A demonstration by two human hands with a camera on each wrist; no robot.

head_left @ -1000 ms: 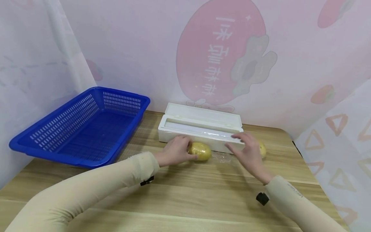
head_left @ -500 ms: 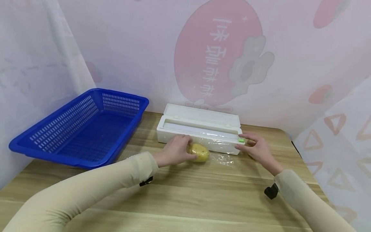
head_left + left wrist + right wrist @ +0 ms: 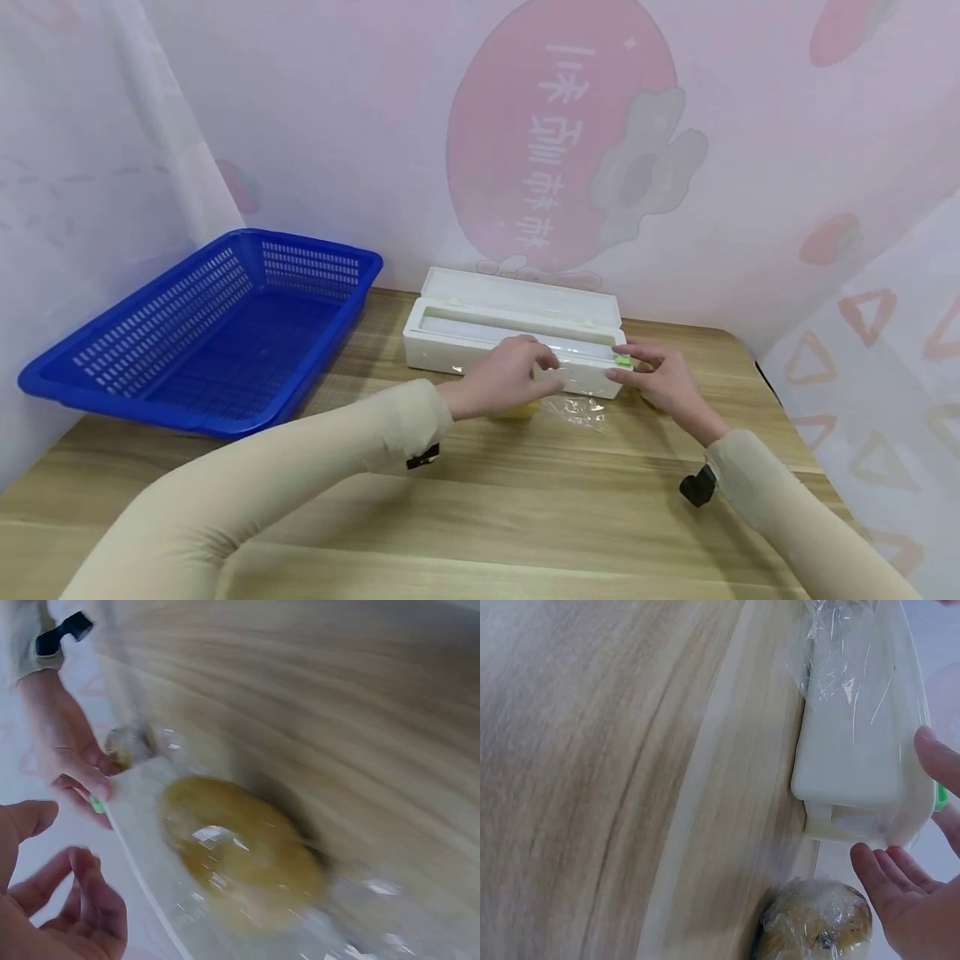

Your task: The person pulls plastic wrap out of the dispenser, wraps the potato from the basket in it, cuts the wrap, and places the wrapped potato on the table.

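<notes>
One slack, empty left hand (image 3: 501,382) hovers; right hand (image 3: 666,383) pinches a smooth, oblong box (image 3: 847,754).

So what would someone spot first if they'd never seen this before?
Probably the big blue slotted basket, on the left side of the table. Then perhaps the huge pink strawberry printed on the backdrop, above the white cling film dispenser that stands open at the back, the right hand holding its right end. The left wrist view shows a shiny, film-covered potato in front of the dispenser.
</notes>
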